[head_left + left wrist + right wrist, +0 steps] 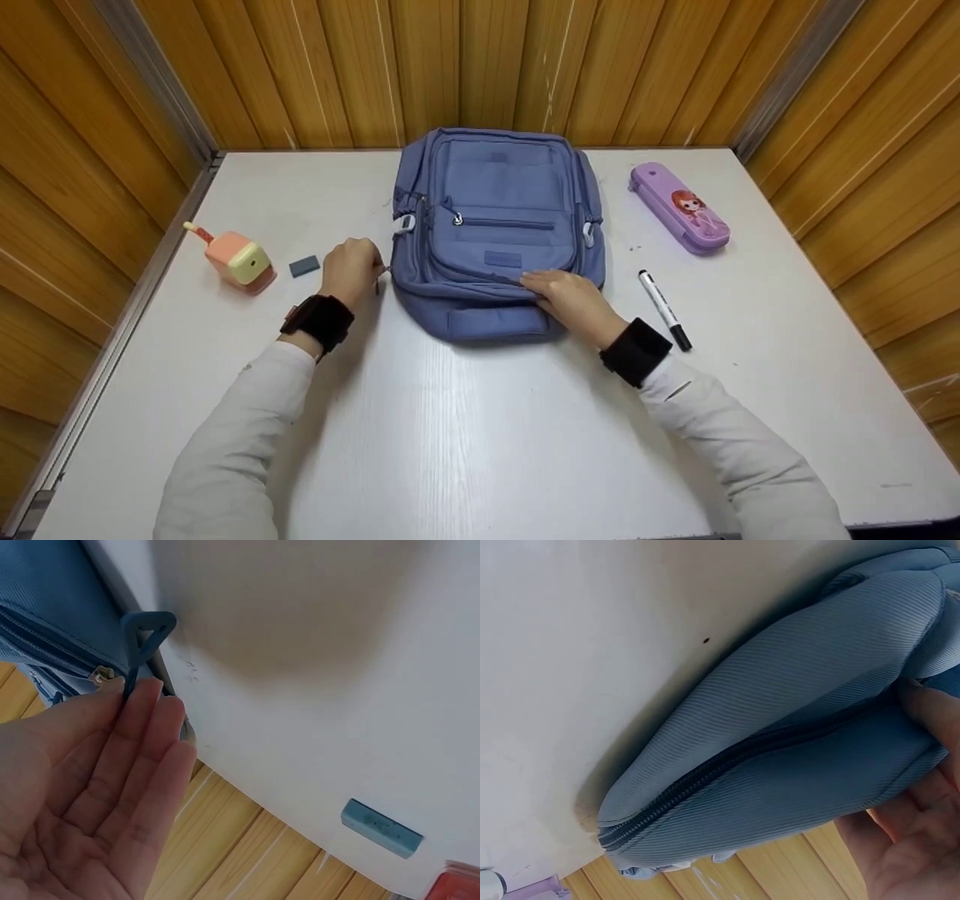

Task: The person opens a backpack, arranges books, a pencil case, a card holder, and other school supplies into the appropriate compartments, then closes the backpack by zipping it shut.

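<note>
A blue backpack (pixel 495 176) lies on the white table, its front pocket facing up. At its near left edge my left hand (pixel 349 271) pinches a zipper pull (pixel 146 618) between thumb and index finger; the pull's looped end sticks out past the fingertips. The metal slider (pixel 102 675) sits right beside the thumb. My right hand (pixel 574 301) grips the near right edge of the bag, with the thumb on the side and the fingers over the front. Along that side runs a dark zipper (pixel 742 750), in front of the right thumb.
Left of the bag are a grey-blue eraser (pixel 304 266) and an orange and yellow pencil sharpener (pixel 238 259) with a crank. To the right lie a purple pencil case (pixel 679 208) and a black-and-white marker (pixel 664 309). Wood-patterned panels (pixel 480 71) stand behind the table.
</note>
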`<control>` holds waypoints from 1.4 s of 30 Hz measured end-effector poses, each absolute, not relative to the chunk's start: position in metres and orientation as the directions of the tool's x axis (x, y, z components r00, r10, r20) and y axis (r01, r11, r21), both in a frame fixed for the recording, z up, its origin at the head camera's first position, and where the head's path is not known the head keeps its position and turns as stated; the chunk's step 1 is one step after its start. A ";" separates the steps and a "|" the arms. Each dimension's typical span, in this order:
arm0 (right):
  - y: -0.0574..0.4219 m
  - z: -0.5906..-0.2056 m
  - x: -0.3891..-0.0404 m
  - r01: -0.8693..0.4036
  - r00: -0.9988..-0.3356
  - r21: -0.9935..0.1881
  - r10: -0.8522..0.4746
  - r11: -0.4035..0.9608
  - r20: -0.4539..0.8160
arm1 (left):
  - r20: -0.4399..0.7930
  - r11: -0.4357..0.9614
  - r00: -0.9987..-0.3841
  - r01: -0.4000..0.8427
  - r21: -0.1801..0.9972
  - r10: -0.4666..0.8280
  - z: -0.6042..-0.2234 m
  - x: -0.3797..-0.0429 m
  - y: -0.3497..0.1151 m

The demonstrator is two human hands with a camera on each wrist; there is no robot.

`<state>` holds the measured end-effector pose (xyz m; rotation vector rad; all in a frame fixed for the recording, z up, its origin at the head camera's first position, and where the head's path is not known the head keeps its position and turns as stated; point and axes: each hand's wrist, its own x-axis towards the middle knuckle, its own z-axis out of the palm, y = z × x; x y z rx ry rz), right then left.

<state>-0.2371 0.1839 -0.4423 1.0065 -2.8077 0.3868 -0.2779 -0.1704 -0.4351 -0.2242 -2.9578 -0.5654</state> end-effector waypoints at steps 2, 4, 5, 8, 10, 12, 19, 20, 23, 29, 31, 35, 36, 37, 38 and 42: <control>0.184 -0.442 -0.237 -0.640 -0.767 -0.195 -0.605 0.743 0.212 | 0.141 0.922 -0.984 0.156 0.354 0.112 -0.436 -0.283 -0.170; 0.185 -0.442 -0.237 -0.640 -0.767 -0.191 -0.606 0.744 0.211 | 0.143 0.924 -0.984 0.150 0.351 0.106 -0.437 -0.289 -0.170; 0.185 -0.442 -0.237 -0.640 -0.767 -0.188 -0.606 0.745 0.211 | 0.145 0.925 -0.984 0.148 0.350 0.103 -0.437 -0.292 -0.169; 0.185 -0.441 -0.237 -0.642 -0.766 -0.184 -0.607 0.745 0.212 | 0.146 0.930 -0.984 0.142 0.338 0.097 -0.436 -0.301 -0.169; 0.185 -0.441 -0.238 -0.646 -0.762 -0.182 -0.611 0.742 0.215 | 0.146 0.936 -0.985 0.137 0.324 0.093 -0.435 -0.307 -0.168; 0.185 -0.442 -0.238 -0.649 -0.759 -0.182 -0.614 0.738 0.218 | 0.144 0.943 -0.985 0.131 0.307 0.090 -0.433 -0.312 -0.167; 0.186 -0.442 -0.236 -0.650 -0.758 -0.171 -0.614 0.740 0.223 | 0.134 0.954 -0.989 0.096 0.283 0.059 -0.434 -0.332 -0.162; 0.186 -0.442 -0.236 -0.651 -0.757 -0.165 -0.614 0.741 0.224 | 0.137 0.955 -0.989 0.087 0.285 0.049 -0.435 -0.335 -0.162; 0.186 -0.443 -0.236 -0.651 -0.756 -0.164 -0.615 0.741 0.224 | 0.147 0.953 -0.989 0.061 0.298 0.017 -0.439 -0.341 -0.162; 0.185 -0.442 -0.236 -0.650 -0.758 -0.166 -0.615 0.742 0.218 | 0.179 0.946 -0.984 0.038 0.322 -0.022 -0.444 -0.351 -0.160; 0.185 -0.442 -0.236 -0.647 -0.761 -0.168 -0.613 0.744 0.213 | 0.189 0.943 -0.981 0.030 0.331 -0.035 -0.445 -0.353 -0.160; 0.184 -0.441 -0.235 -0.643 -0.765 -0.171 -0.613 0.747 0.197 | 0.196 0.939 -0.979 0.009 0.344 -0.062 -0.448 -0.358 -0.159; 0.184 -0.441 -0.235 -0.641 -0.767 -0.176 -0.613 0.747 0.192 | 0.199 0.938 -0.978 0.005 0.346 -0.068 -0.449 -0.359 -0.158; 0.184 -0.441 -0.236 -0.641 -0.767 -0.176 -0.613 0.748 0.189 | 0.202 0.938 -0.977 0.001 0.347 -0.073 -0.449 -0.360 -0.158; 0.184 -0.441 -0.236 -0.639 -0.768 -0.176 -0.612 0.749 0.188 | 0.206 0.937 -0.975 -0.002 0.349 -0.079 -0.449 -0.361 -0.157; 0.185 -0.441 -0.237 -0.631 -0.775 -0.187 -0.605 0.753 0.182 | 0.223 0.937 -0.970 -0.009 0.348 -0.092 -0.449 -0.366 -0.155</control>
